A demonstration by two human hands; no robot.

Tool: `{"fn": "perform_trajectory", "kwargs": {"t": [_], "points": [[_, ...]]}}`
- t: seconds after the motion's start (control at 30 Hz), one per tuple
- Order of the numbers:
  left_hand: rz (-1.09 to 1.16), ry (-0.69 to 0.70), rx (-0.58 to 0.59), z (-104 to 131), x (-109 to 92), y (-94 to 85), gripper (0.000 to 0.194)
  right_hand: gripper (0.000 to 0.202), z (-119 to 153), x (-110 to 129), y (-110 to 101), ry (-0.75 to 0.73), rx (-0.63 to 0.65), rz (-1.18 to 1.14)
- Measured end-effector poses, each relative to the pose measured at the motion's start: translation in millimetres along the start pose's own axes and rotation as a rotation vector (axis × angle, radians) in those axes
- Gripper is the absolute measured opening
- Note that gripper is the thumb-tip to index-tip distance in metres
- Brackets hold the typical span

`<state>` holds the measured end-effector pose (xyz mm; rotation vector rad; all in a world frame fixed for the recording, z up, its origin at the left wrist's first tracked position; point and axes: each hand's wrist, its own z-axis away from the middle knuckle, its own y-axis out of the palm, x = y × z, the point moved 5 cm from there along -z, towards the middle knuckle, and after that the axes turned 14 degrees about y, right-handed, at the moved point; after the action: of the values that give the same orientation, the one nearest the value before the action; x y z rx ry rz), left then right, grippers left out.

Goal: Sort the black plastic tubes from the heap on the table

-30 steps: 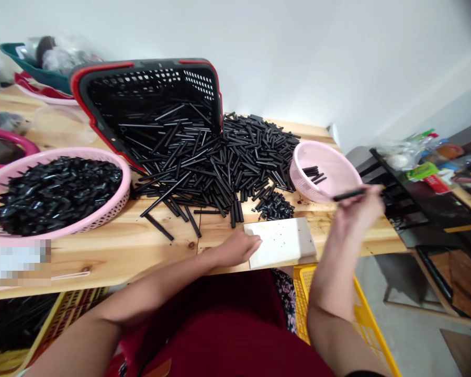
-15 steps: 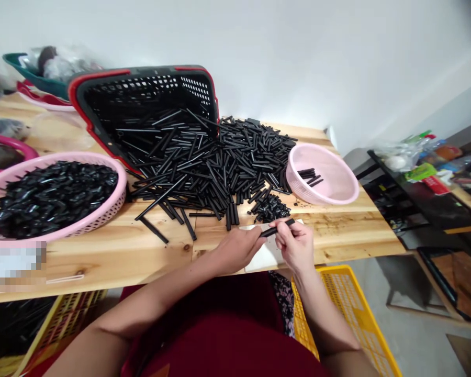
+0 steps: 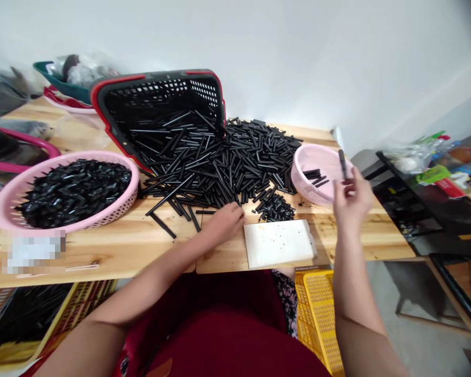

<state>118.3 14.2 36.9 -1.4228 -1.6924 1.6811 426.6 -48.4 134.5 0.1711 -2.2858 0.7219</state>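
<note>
My right hand (image 3: 353,199) is raised at the near right side of a pink plastic basin (image 3: 304,184), its fingers closed on a short black tube (image 3: 343,164) that points upward. A few similar black tubes (image 3: 321,180) lie in that basin. My left hand (image 3: 225,224) rests at the near edge of a large heap of black tubes (image 3: 255,152), fingers curled; what they pinch is hidden. Between the hands lies a white board (image 3: 278,243) with dark specks. Just behind it is a small pile of short black pieces (image 3: 277,208).
A black and red shopping basket (image 3: 157,78) lies tipped behind the heap, tubes spilling out. On the left, a pink basket (image 3: 102,222) is full of shiny black pieces. Yellow crates (image 3: 314,303) stand below the wooden table (image 3: 215,262) edge. A white wall closes off the back.
My hands have parted. The right moved up and right to the pink basin with the black tube; the left moved back to the heap's edge, uncovering the white board. The view shifted slightly.
</note>
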Motion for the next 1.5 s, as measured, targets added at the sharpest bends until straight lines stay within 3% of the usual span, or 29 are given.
{"fn": "perform_trajectory", "kwargs": {"t": [0.1, 0.23, 0.33, 0.43, 0.6, 0.93, 1.03, 1.13, 1.23, 1.33, 1.4, 1.5], "points": [[-0.048, -0.039, -0.045, -16.7, 23.7, -4.7, 0.035, 0.045, 23.7, -14.5, 36.1, -0.067, 0.186, 0.154], [-0.045, -0.023, -0.007, -47.5, 31.5, -4.7, 0.036, 0.029, 73.2, -5.9, 86.1, -0.152, 0.56, 0.194], [-0.034, 0.064, 0.116, -61.2, 31.6, -3.7, 0.036, 0.023, 94.9, 4.4, 106.6, -0.237, 0.758, 0.256], [-0.038, 0.217, 0.264, -53.1, 32.8, -1.7, 0.042, 0.022, 102.0, 1.7, 114.3, -0.253, 0.888, 0.304], [-0.08, 0.278, 0.254, -30.2, 40.3, 5.3, 0.04, 0.021, 100.1, -13.7, 121.9, -0.198, 0.889, 0.413], [-0.077, 0.338, 0.117, -31.4, 36.6, 16.7, 0.032, 0.017, 104.5, -13.6, 129.0, -0.143, 0.852, 0.353], [-0.047, 0.328, 0.122, -28.3, 36.2, 11.3, 0.028, 0.018, 104.0, -14.8, 128.1, -0.145, 0.839, 0.339], [-0.064, 0.284, 0.081, -23.3, 42.8, -4.8, 0.029, 0.018, 100.2, -16.8, 124.5, -0.091, 0.781, 0.282], [-0.171, 0.12, -0.013, -16.1, 62.7, -26.2, 0.03, 0.022, 97.8, -23.5, 121.5, 0.102, 0.763, 0.109], [-0.288, -0.071, -0.061, -8.8, 84.7, -37.9, 0.032, 0.033, 101.6, -30.0, 123.7, 0.412, 0.815, -0.185], [-0.312, -0.093, -0.051, -7.8, 91.9, -36.8, 0.033, 0.043, 105.6, -29.5, 126.2, 0.6, 0.827, -0.366], [-0.312, -0.053, -0.036, -10.6, 94.7, -31.7, 0.03, 0.053, 109.0, -21.5, 127.7, 0.767, 0.804, -0.507]]}}
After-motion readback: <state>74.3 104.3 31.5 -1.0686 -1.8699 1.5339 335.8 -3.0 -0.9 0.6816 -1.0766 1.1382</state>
